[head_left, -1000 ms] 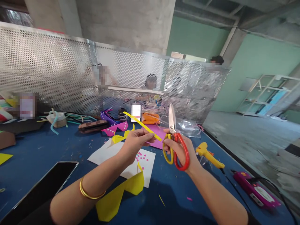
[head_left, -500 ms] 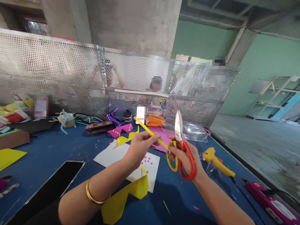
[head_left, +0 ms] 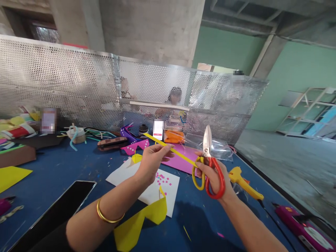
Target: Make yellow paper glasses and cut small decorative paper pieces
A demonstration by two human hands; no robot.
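Observation:
My left hand [head_left: 151, 161] pinches a thin yellow paper strip [head_left: 168, 148] that slants up to the left above the blue table [head_left: 65, 168]. My right hand [head_left: 214, 175] grips scissors [head_left: 208, 164] with one red and one yellow handle, blades closed and pointing up; its fingertips also touch the strip's lower end. Below my hands lies a white sheet [head_left: 147, 190] dotted with small pink squares, and a yellow zigzag-cut paper [head_left: 141, 222] lies under my left forearm.
A pink sheet [head_left: 178, 157], pink zigzag paper [head_left: 135, 146], clear plastic bag [head_left: 217, 148] and orange packet [head_left: 173, 136] lie behind. A yellow glue gun [head_left: 244, 182] and magenta device [head_left: 301, 224] sit right. A dark phone [head_left: 60, 206] lies left. Perforated metal screen [head_left: 78, 84] with people behind it.
My right hand with the scissors has drifted right and slightly down. The strip now lies flatter between my hands. The view has shifted a little.

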